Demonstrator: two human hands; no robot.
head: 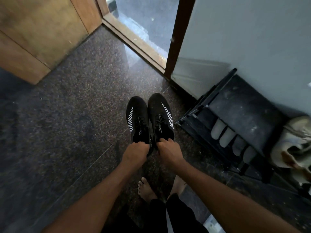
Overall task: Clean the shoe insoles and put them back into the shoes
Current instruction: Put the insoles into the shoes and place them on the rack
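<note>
Left shoe (pixel 137 117): black, a row of slanted white stripes along its side.
Right shoe (pixel 159 113): black, the same white stripes, white lettering by the laces.
Floor (pixel 75 125): dark, finely speckled.
Shoe rack (pixel 249 106): black.
My trousers (pixel 180 216): black.

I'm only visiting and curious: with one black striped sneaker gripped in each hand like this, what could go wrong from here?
The left hand and right hand hold the two black white-striped sneakers only at the heel end; a weak grip could drop one onto the bare feet. With both hands full, neither is free to reach inside a sneaker. The black shoe rack stands close on the right and could get knocked.
</note>
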